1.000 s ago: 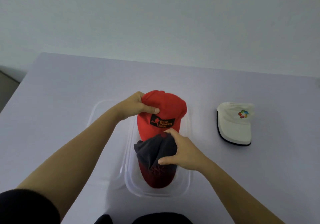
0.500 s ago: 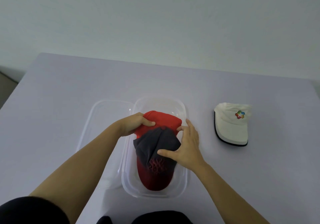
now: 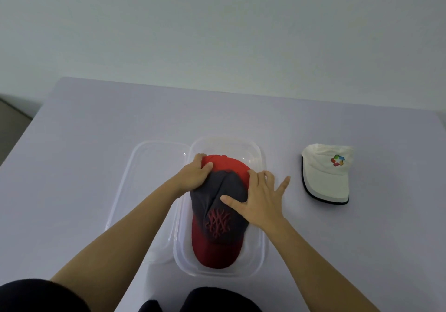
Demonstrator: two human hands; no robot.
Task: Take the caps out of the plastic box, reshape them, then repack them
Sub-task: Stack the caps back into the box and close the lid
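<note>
Red cap (image 3: 229,165) sat in the far half of the clear plastic box (image 3: 255,263), partly under a grey cap (image 3: 217,205) with red brim and red stitched logo, brim toward the person. Both caps were inside the box. Left hand (image 3: 193,175) gripped the red cap's far-left edge, fingers curled over it, thumb on top. Right hand (image 3: 261,202) lay flat with straight, spread fingers, thumb pressing the grey cap's crown, fingertips touching the red cap's right side, little finger out past the box rim. Clear lid (image 3: 149,167) lay just left of the box, touching it. White cap (image 3: 325,174) with a multicoloured logo sat on the lilac tabletop (image 3: 96,130), well right of the box.
</note>
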